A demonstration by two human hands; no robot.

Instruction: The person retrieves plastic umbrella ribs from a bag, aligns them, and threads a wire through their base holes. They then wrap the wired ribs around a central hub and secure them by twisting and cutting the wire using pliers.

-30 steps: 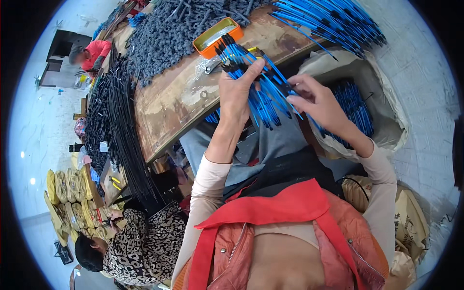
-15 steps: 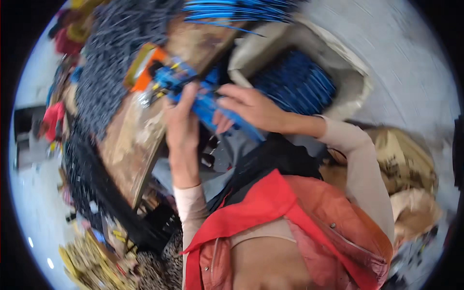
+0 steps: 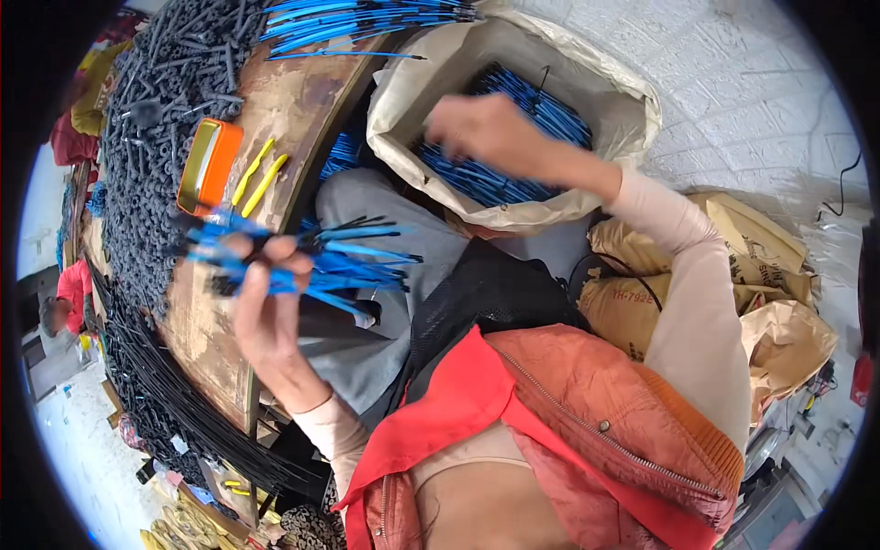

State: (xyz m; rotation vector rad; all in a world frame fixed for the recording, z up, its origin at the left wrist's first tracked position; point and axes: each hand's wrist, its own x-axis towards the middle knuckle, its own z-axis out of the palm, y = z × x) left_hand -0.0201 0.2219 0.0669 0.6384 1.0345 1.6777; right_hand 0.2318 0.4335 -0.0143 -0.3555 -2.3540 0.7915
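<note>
My left hand is closed round a bundle of thin blue rods with black ends, held over the table's right edge. The rods fan out on both sides of the fingers. My right hand is above a large off-white sack, its fingers smeared by motion, so I cannot tell if anything is in them. Many more blue rods with black tips lie inside this sack, partly hidden under the hand and wrist.
A worn wooden table bears a heap of dark grey tubular pieces, an orange box, a yellow-handled tool, blue rods and long black rods. Brown paper bags lie at right. Another person is far left.
My hands were together at the blue bundle and have moved apart. The left has shifted left and down with the rods; the right is now over the sack. The view has also moved.
</note>
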